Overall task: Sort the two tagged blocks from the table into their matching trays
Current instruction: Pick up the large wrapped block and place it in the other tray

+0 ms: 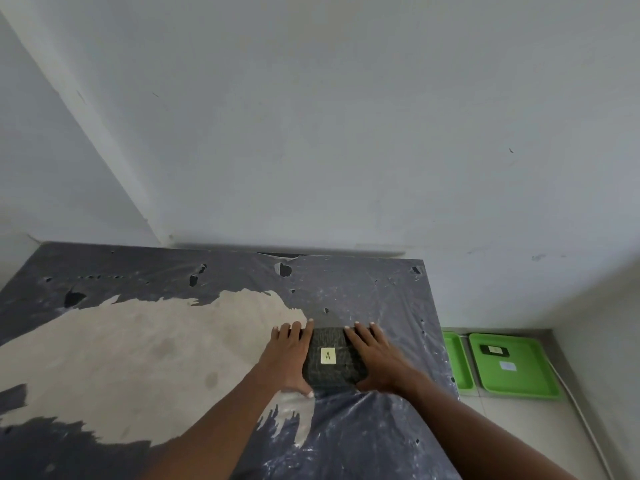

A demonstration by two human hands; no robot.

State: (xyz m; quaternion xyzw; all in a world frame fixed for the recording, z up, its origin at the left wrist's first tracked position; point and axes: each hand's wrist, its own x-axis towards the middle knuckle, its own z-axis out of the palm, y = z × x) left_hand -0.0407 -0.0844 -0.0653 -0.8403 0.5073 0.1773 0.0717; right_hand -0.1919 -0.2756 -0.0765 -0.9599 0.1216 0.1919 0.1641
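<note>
A dark block (pixel 331 370) with a pale yellow tag marked "A" lies on the table (pixel 138 358) near its right side. My left hand (pixel 289 356) presses against the block's left side and my right hand (pixel 375 358) against its right side, fingers stretched forward along it. On the floor to the right sit two green trays: a larger one (pixel 533 382) holding a small dark block (pixel 494 350) and a pale label, and a second tray (pixel 459 365) partly hidden by the table edge.
The table is covered with torn dark plastic sheeting, bare pale board showing on the left. Grey walls rise close behind and to the right. A white cable (pixel 581 410) runs along the floor beside the trays.
</note>
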